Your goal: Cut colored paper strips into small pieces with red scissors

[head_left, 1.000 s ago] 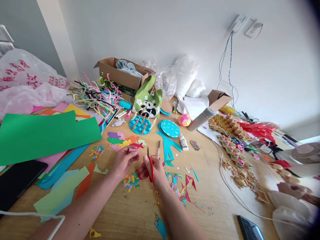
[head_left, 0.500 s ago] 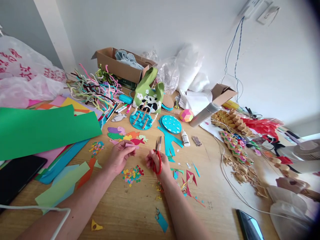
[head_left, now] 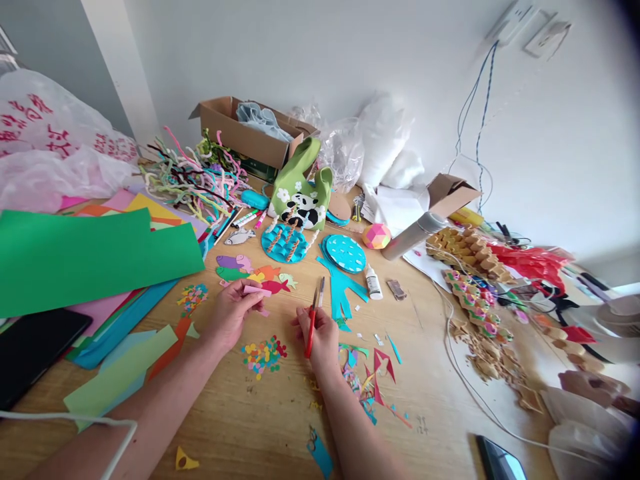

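On my feed, the left hand (head_left: pixel 233 313) pinches a small pink paper (head_left: pixel 257 291) between thumb and fingers, close to the pile of paper fish (head_left: pixel 233 273). I see the right hand (head_left: pixel 319 335) curled around red scissors (head_left: pixel 311 331), blades pointing away from the person and apart from the paper, with coloured dots (head_left: pixel 264 355) on the table (head_left: pixel 240 427) between the forearms.

Both forearms (head_left: pixel 157 403) are reaching forward, the left hand (head_left: pixel 234 313) pinching thumb against fingers beyond and left of the nearer confetti pile (head_left: pixel 264 356), the right hand (head_left: pixel 320 335) curling its fingers inward to its right.
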### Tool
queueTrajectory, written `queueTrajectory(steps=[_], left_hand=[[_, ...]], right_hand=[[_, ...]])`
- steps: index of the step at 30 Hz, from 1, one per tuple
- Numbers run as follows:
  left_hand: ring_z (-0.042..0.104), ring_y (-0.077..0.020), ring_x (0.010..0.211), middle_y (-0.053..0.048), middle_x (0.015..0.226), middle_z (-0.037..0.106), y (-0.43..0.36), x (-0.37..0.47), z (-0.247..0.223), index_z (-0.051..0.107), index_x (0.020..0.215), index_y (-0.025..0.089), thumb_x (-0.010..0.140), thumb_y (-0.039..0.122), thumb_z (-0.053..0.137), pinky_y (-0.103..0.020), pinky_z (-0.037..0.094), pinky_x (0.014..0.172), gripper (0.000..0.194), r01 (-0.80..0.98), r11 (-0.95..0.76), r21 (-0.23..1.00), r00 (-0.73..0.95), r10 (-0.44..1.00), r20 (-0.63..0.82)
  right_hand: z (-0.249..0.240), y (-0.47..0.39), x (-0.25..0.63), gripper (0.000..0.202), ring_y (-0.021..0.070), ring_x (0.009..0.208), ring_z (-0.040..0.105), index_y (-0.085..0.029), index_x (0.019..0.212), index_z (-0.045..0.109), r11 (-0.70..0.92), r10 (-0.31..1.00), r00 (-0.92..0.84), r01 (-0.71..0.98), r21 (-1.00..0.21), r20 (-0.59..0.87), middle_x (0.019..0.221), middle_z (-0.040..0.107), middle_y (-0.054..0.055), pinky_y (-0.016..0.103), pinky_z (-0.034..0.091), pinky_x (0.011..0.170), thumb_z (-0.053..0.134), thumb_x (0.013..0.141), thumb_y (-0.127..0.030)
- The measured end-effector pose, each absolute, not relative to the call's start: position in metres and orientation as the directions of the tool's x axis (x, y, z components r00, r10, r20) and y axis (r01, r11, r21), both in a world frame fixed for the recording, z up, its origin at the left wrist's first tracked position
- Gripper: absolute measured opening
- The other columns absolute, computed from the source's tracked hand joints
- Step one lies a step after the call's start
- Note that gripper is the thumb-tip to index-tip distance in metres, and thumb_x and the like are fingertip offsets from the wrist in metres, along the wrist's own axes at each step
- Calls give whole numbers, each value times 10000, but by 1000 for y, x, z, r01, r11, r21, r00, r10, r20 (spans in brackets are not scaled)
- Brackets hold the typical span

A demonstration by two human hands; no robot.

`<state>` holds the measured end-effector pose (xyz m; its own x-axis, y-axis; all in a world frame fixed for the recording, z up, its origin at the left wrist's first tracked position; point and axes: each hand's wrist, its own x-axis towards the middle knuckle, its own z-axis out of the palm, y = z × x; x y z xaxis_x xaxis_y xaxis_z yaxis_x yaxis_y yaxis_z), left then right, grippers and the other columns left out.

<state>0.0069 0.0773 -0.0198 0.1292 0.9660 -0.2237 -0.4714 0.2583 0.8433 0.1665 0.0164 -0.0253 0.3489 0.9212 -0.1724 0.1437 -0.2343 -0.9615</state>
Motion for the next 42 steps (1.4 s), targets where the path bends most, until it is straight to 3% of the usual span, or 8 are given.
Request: queueTrajectory(steps=[5, 9, 13, 19, 24, 32, 38, 42], left_hand=[[566, -122, 538, 21, 680, 634, 76, 9, -17, 624, 733, 160, 557, 266, 785, -296, 543, 524, 261, -445, 233, 865, 94, 972, -214], [570, -120, 525, 28, 659, 623, 74, 10, -16, 616, 746, 153, 551, 259, 783, -294, 538, 538, 278, -436, 241, 867, 107, 970, -216], [583, -121, 535, 21, 666, 634, 73, 10, -16, 608, 772, 153, 565, 264, 776, -272, 514, 545, 289, -420, 254, 871, 137, 967, -216], [576, -100, 554, 28, 633, 621, 69, 13, -18, 603, 756, 154, 598, 230, 764, -208, 461, 542, 238, -388, 278, 879, 201, 956, -214], [582, -128, 555, 7, 650, 631, 69, 14, -21, 615, 752, 162, 600, 252, 761, -222, 463, 487, 229, -321, 264, 910, 181, 960, -214], [655, -182, 634, -30, 694, 682, 79, 8, -20, 630, 735, 168, 605, 278, 764, -282, 516, 639, 217, -176, 128, 976, 87, 990, -114], [647, -165, 663, -9, 709, 669, 79, 8, -18, 627, 747, 169, 604, 270, 764, -268, 507, 659, 223, -245, 144, 959, 55, 989, -134], [626, -141, 642, 8, 663, 649, 73, 13, -19, 615, 708, 162, 592, 246, 767, -259, 502, 670, 209, -319, 190, 929, 83, 982, -172]], right_hand=[[-26, 13, 166, 388, 94, 479, 370, -184, 547, 438, -202, 944, 330, 592, -780, 5, 503, 459, -28, 220, 259, 467, 550, 796, -461], [-27, 12, 167, 358, 92, 466, 337, -186, 574, 454, -199, 937, 343, 686, -700, 70, 489, 429, -42, 223, 233, 471, 521, 815, -442], [-25, 12, 166, 309, 105, 474, 387, -177, 675, 537, -204, 912, 403, 614, -763, 80, 521, 496, -27, 224, 281, 485, 512, 822, -448], [-23, 11, 164, 316, 126, 503, 488, -176, 712, 547, -147, 939, 341, 301, -942, -38, 581, 575, 11, 228, 375, 492, 536, 802, -479], [-33, 11, 167, 311, 138, 534, 499, -178, 737, 586, -161, 912, 411, 362, -918, 2, 627, 604, 37, 237, 382, 501, 538, 798, -479], [-39, 9, 167, 296, 139, 566, 486, -185, 675, 558, -139, 912, 405, 457, -878, 66, 602, 571, 24, 231, 378, 527, 543, 799, -454], [-33, 8, 166, 301, 131, 555, 480, -184, 656, 538, -104, 899, 422, 460, -882, 114, 589, 547, 15, 234, 373, 530, 551, 800, -448], [-30, 5, 165, 330, 117, 517, 454, -176, 651, 546, -98, 933, 355, 405, -909, 57, 559, 528, 2, 228, 353, 491, 603, 762, -482]])
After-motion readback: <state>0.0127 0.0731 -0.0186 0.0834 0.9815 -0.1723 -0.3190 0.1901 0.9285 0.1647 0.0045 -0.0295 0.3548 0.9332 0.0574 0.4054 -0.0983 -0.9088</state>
